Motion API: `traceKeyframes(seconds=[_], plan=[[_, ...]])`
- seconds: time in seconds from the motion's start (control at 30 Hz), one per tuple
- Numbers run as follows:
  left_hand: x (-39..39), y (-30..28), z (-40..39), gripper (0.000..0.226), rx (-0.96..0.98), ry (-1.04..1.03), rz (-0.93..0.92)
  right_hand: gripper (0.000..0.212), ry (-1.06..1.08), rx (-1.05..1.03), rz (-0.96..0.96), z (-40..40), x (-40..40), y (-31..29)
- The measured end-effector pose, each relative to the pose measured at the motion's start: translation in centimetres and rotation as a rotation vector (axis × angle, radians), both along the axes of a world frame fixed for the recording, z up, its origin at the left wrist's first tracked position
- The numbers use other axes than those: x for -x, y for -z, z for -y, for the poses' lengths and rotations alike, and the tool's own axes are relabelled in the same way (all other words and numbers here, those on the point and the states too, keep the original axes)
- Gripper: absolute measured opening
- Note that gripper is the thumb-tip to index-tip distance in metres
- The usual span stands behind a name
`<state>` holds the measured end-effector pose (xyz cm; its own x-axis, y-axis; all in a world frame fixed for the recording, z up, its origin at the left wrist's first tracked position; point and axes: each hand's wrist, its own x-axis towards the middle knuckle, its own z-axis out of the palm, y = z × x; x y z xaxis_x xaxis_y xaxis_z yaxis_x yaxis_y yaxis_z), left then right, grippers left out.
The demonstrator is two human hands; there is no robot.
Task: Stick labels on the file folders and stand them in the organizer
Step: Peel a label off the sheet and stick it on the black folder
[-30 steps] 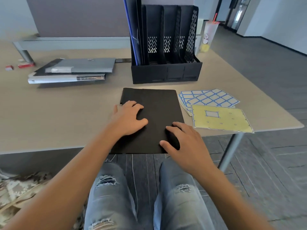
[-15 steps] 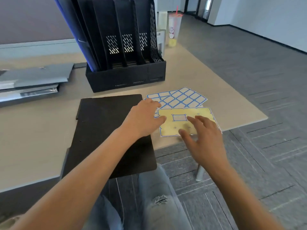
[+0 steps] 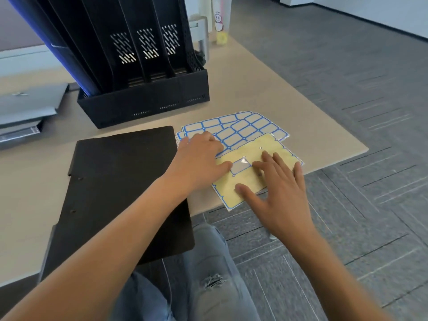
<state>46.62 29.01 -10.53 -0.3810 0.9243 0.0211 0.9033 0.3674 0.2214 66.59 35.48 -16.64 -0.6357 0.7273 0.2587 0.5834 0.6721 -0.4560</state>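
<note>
On the yellow backing sheet (image 3: 250,179) at the desk's near right corner, your right hand (image 3: 281,193) lies flat with its fingers (image 3: 269,159) spread apart, gripping nothing, the thumb near the sheet's front edge. Your left hand (image 3: 199,159) presses down beside it, thumb stretched to the single grey label (image 3: 240,165) left on that sheet, its other fingers curled loosely over the edge of the blue-bordered label sheets (image 3: 243,130) fanned underneath. Just left of your left wrist the black file folder (image 3: 120,188) lies flat, matte and rounded at the corners, its near end overhanging the table (image 3: 278,89). Behind it stands the black perforated organizer (image 3: 143,66), with a blue-edged folder (image 3: 67,59) leaning in its leftmost slot. Grey folders (image 3: 25,107) are stacked flat at far left. A clear plastic cup (image 3: 221,22) stands behind the organizer.
</note>
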Motion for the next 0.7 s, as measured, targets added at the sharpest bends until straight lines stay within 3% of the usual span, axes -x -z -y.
traceKeyframes(seconds=[0.43, 0.7], plan=[[-1.2, -0.4, 0.0, 0.038, -0.054, -0.057, 0.074, 0.075, -0.021, 0.004, 0.003, -0.1, 0.0, -0.1], [-1.8, -1.1, 0.4, 0.021, -0.286, -0.147, 0.436, 0.072, -0.031, 0.005, -0.019, -0.1, 0.0, 0.0]])
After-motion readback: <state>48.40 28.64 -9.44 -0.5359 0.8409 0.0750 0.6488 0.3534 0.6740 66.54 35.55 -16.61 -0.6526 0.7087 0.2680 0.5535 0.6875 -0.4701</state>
